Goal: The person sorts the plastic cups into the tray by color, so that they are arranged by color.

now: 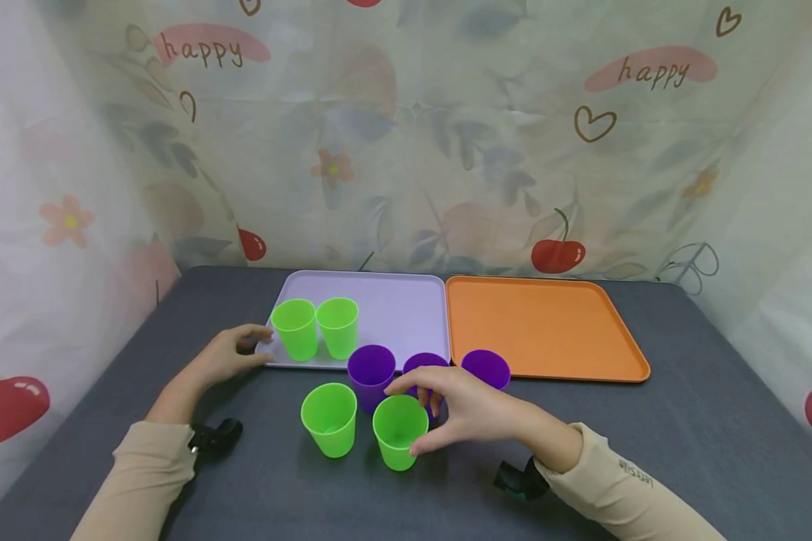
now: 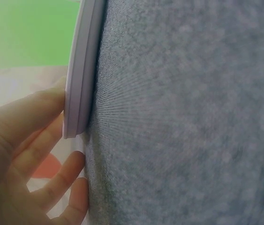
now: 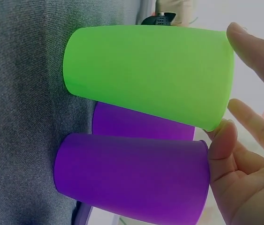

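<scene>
My left hand (image 1: 233, 353) lies at the near left corner of the lilac tray (image 1: 406, 315), thumb on its rim and fingers relaxed beside it. Two green cups, a left one (image 1: 296, 334) and another (image 1: 340, 330), stand on that tray. Over the rim of a green cup (image 1: 395, 443) in front, my right hand (image 1: 470, 406) spreads its thumb and fingers, tips close to the rim. The right wrist view has this cup (image 3: 146, 75) upright on the cloth with a purple cup (image 3: 132, 176) beside it. Another green cup (image 1: 328, 421) stands to its left.
Behind the front green cups are purple cups: left (image 1: 371, 376), middle (image 1: 422, 361), partly hidden by my right hand, and right (image 1: 486, 368). An orange tray (image 1: 544, 330) adjoins the lilac one. A printed curtain (image 1: 413, 188) surrounds the dark table (image 1: 257, 481).
</scene>
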`<state>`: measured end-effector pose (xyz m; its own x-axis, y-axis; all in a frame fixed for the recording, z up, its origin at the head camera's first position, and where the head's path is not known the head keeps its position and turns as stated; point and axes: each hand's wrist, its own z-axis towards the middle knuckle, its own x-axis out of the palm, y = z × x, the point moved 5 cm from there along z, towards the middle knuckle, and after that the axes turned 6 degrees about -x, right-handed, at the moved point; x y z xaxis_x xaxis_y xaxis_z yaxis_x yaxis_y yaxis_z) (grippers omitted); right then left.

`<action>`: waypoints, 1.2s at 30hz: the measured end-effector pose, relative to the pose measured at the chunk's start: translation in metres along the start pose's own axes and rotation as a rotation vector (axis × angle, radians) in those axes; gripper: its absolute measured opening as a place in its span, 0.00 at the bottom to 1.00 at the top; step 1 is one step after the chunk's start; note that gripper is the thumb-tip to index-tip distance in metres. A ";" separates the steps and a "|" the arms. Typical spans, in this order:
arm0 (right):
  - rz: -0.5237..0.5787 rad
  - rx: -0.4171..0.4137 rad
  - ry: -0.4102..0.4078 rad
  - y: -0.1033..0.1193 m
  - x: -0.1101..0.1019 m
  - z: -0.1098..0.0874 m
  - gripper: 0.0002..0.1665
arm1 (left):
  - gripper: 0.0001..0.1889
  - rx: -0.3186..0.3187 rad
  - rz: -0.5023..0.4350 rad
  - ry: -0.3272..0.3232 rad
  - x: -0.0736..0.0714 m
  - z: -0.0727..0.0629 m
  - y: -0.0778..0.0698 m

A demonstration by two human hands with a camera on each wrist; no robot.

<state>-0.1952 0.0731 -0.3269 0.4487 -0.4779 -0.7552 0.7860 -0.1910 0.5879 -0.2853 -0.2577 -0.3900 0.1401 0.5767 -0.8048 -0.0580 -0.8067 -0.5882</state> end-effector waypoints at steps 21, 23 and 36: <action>-0.026 0.005 -0.001 0.001 0.001 0.003 0.37 | 0.25 0.011 -0.001 -0.019 0.001 0.000 0.002; -0.023 0.009 -0.003 0.001 0.000 0.002 0.38 | 0.25 0.008 -0.004 -0.019 0.001 0.001 0.002; -0.022 -0.027 -0.028 0.008 -0.011 0.002 0.39 | 0.25 0.004 -0.006 -0.010 0.001 0.000 0.001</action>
<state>-0.1949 0.0749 -0.3132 0.4192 -0.4975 -0.7594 0.8070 -0.1791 0.5628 -0.2856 -0.2580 -0.3912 0.1302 0.5832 -0.8018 -0.0614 -0.8024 -0.5936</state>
